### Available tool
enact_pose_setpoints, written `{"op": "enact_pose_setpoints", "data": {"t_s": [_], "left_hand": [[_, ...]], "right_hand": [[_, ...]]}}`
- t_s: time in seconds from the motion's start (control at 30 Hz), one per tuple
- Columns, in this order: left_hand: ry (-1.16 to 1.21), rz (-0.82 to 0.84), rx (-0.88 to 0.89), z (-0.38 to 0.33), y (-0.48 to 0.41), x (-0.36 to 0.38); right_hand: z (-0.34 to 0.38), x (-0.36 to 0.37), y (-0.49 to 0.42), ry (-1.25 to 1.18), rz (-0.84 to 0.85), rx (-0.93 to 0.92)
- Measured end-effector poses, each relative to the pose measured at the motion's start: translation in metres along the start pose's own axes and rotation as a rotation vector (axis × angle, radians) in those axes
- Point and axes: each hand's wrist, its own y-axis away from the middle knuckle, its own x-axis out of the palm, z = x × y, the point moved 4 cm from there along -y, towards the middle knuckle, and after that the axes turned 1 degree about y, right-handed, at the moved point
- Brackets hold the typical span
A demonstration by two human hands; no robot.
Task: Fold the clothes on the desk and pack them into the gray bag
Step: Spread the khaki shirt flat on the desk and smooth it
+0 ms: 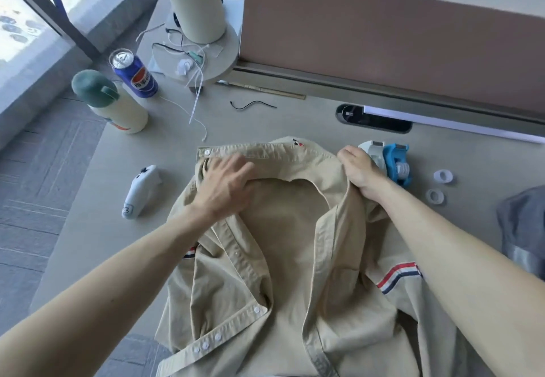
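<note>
A: Where was the beige shirt [283,244]?

B: Spread on the desk [295,117], unbuttoned, front open, inside facing up. The collar [250,151] pointed away from the person and the hem ran off the near edge of the frame. A red, white and blue stripe band [398,278] showed on the right sleeve.

A: Left hand [224,191]?

B: It lay on the shirt at the left end of the collar, fingers spread and fairly straight, pressing the cloth down. The fingers were blurred, and I couldn't tell if the thumb caught any fabric.

A: Right hand [358,171]?

B: Fingers curled tight, gripping a bunch of the shirt at the right shoulder by the collar. The cloth was gathered into folds under the fist.

A: And the gray bag [522,229]?

B: At the right edge of the desk, only partly in frame, beside the right forearm and apart from the shirt.

A: Anything else on the desk?

B: A blue and white tape dispenser [395,161] sat just behind the right hand. Two clear rings [443,176] lay to the right of it. A white handheld device [140,191] with a "3" label lay left of the shirt. Far left stood a blue can [134,74] and a cream bottle with a green lid [115,105], close together. A black tie [253,105] lay beyond the collar, in front of the brown divider panel [383,37].
</note>
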Motion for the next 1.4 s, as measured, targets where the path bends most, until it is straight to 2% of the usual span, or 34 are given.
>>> {"op": "enact_pose_setpoints", "data": {"t_s": [0.07,0.2,0.33,0.5,0.7,0.77,0.8,0.93,1.1,1.2,1.27,1.33,1.4], "left_hand": [[-0.116,0.219,-0.065,-0.005,-0.005,0.023],[-0.27,0.14,-0.181,0.02,-0.012,0.029],[-0.404,0.164,-0.144,0.034,-0.016,0.027],[-0.194,0.197,-0.167,0.038,-0.026,0.011],[0.236,0.041,-0.388,0.042,-0.046,-0.021],[0.311,0.039,-0.437,0.045,-0.055,-0.033],[0.329,0.046,-0.466,0.048,-0.058,-0.037],[0.381,0.156,-0.523,0.067,-0.068,-0.047],[0.514,0.353,-0.542,0.07,-0.072,-0.049],[0.655,0.442,-0.582,0.075,-0.07,-0.05],[0.715,0.468,-0.604,0.08,-0.07,-0.048],[0.663,0.403,-0.61,0.081,-0.073,-0.049],[0.618,0.283,-0.611,0.079,-0.077,-0.05]], "right_hand": [[0.0,0.0,-0.002,0.052,0.019,-0.007],[0.0,-0.006,-0.007,0.195,0.028,-0.059],[0.004,-0.009,-0.005,0.427,0.097,-0.089],[0.012,0.003,0.022,0.595,0.141,-0.119],[0.009,0.014,0.049,1.06,-0.112,-0.23],[0.01,0.015,0.048,1.058,-0.211,-0.26],[0.014,0.011,0.047,1.005,-0.206,-0.27],[0.031,-0.02,0.039,0.649,0.154,-0.194],[0.023,-0.047,0.024,0.197,0.476,0.127],[0.031,-0.061,0.016,0.268,0.518,0.154],[0.042,-0.07,0.01,0.466,0.412,0.076],[0.05,-0.07,0.009,0.727,0.297,-0.017],[0.051,-0.062,0.011,0.858,0.233,-0.074]]}}
